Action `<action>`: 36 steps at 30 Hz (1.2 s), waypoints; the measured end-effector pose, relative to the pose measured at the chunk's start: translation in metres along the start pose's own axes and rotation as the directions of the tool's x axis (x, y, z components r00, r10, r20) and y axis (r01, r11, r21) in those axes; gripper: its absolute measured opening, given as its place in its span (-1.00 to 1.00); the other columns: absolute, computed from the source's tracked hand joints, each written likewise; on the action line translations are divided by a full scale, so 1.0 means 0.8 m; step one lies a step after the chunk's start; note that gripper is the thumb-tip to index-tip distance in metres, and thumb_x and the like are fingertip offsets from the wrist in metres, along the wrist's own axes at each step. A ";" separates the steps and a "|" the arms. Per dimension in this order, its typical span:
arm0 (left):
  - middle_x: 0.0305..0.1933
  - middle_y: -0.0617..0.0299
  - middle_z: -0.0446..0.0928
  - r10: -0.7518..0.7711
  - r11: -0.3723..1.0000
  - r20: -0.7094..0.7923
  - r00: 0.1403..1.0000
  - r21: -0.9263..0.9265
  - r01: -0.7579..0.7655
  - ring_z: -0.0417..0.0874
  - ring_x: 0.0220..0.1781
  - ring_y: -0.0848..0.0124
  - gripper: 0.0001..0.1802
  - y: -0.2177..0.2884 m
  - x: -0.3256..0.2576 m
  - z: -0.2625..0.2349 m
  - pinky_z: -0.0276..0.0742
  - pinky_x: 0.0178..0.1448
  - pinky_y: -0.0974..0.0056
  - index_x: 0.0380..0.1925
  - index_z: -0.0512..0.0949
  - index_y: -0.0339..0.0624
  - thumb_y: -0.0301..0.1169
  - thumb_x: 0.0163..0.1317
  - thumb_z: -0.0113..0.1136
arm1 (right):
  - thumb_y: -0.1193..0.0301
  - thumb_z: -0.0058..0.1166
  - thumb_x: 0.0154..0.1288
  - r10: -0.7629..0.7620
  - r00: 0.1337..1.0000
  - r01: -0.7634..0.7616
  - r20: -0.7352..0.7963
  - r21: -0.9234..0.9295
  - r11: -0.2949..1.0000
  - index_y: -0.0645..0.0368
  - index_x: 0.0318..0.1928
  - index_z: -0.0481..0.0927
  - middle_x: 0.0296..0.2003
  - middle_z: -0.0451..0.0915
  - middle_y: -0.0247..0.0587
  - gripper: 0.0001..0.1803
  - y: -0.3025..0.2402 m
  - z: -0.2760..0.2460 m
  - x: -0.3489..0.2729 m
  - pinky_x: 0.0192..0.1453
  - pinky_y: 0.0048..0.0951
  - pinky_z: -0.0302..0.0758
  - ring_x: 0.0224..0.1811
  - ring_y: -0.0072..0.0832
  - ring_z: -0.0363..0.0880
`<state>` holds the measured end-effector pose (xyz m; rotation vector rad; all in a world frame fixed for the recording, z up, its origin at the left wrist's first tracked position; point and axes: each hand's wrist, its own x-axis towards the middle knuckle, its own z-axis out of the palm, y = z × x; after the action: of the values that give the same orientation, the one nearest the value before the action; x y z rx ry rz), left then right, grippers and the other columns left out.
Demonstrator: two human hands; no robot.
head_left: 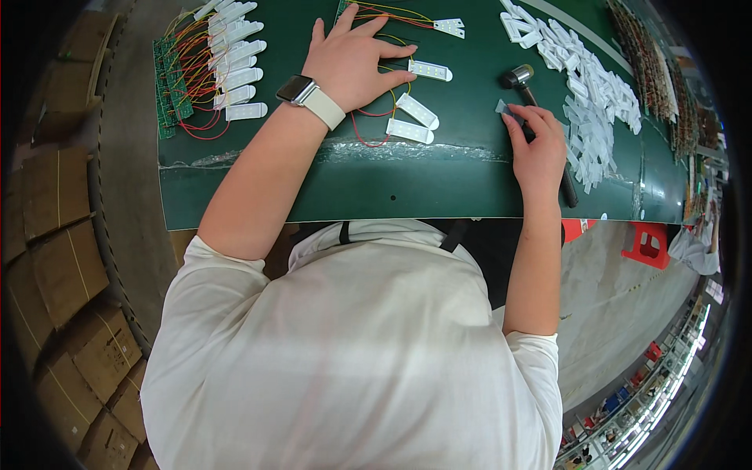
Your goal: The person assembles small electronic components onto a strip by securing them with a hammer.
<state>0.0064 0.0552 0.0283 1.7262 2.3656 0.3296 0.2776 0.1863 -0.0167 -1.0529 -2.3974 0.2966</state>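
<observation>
My left hand (pixel 348 63), a watch on its wrist, lies palm down with fingers spread over red and yellow wires at the table's upper middle. By its fingertips are several white LED light modules (pixel 430 70), wired in red and yellow. A flatter white piece (pixel 449 29) sits farther off on the same kind of wires. Part of a green circuit board (pixel 342 9) shows beyond the fingers. My right hand (pixel 539 149) pinches a small translucent plastic cover (pixel 502 106) between thumb and fingers. Beneath that hand lies a hammer (pixel 520 76), its black handle partly hidden.
At the left of the green table (pixel 462 188), white modules (pixel 239 74) lie in a row, wired to green circuit boards (pixel 168 94). White housings (pixel 564 51) and translucent covers (pixel 589 137) are heaped at the right. Cardboard boxes (pixel 59 184) and a red stool (pixel 648 244) stand beyond.
</observation>
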 end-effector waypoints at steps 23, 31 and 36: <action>0.54 0.09 0.39 0.017 1.000 -0.042 0.999 0.023 -0.016 0.10 0.68 -0.07 -0.46 0.000 -0.003 0.001 -0.13 0.63 -0.46 0.20 0.70 0.42 0.17 0.23 0.34 | 0.21 0.42 0.24 -0.290 0.950 0.278 0.111 0.113 0.954 0.01 -0.10 0.82 -0.14 0.70 -0.39 -0.73 -0.071 0.055 0.070 0.05 -0.29 0.60 0.00 -0.32 0.60; 0.54 0.09 0.39 0.047 0.999 -0.051 0.998 0.030 -0.045 0.11 0.68 -0.07 -0.45 0.000 -0.002 0.001 -0.14 0.60 -0.52 0.21 0.69 0.43 0.19 0.23 0.34 | 0.16 0.47 0.18 -0.179 0.982 0.175 0.053 0.080 0.981 0.00 -0.11 0.82 -0.15 0.70 -0.40 -0.68 -0.078 0.068 0.056 0.03 -0.30 0.61 -0.03 -0.33 0.62; 0.56 0.09 0.36 0.014 0.996 0.005 1.000 0.084 -0.014 0.08 0.69 -0.06 -0.42 0.003 0.000 -0.003 -0.17 0.59 -0.55 0.26 0.65 0.47 0.22 0.25 0.31 | 0.18 0.46 0.20 -0.174 0.984 0.170 0.037 0.078 0.982 0.03 -0.10 0.81 -0.13 0.70 -0.41 -0.69 -0.080 0.066 0.054 0.05 -0.30 0.61 -0.03 -0.31 0.62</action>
<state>0.0080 0.0558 0.0311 1.7788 2.3975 0.2318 0.1852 0.1748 -0.0220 -0.8074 -2.4764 0.3484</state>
